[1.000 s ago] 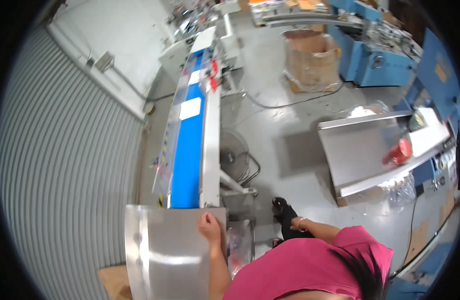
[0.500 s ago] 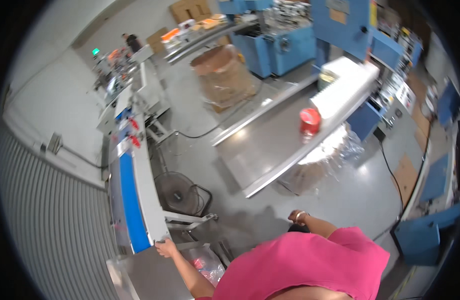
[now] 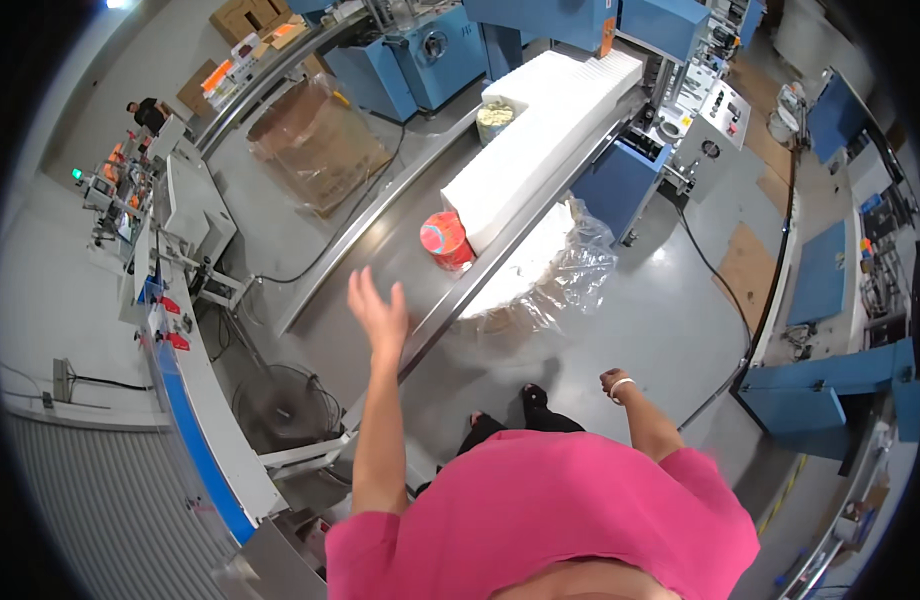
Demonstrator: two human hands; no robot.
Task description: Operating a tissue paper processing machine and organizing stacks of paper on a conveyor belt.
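Note:
My left hand (image 3: 378,312) reaches over the lower end of a sloping metal tray table (image 3: 365,265), fingers spread and holding nothing. Beyond the fingertips stands a red round container (image 3: 446,242), not touched by my hand. Against it lies a long white ridged stack (image 3: 545,135), running up toward a blue machine. A pale round tub (image 3: 495,121) with yellowish contents sits on the stack's far side. My right hand (image 3: 615,382) hangs at my side over the floor, its fingers curled, with nothing visible in them; a light band circles the wrist.
A conveyor with a blue belt (image 3: 205,465) runs along the left. A floor fan (image 3: 285,408) stands between it and the tray. Behind are a plastic-lined cardboard box (image 3: 318,140) and blue machines (image 3: 435,50). Clear plastic (image 3: 585,265) bulges under the tray. A person (image 3: 148,115) stands far left.
My left hand has let go of the conveyor's end and moved up and right over the tray. The view has turned right, bringing the tray nearer. My right hand still hangs at my side.

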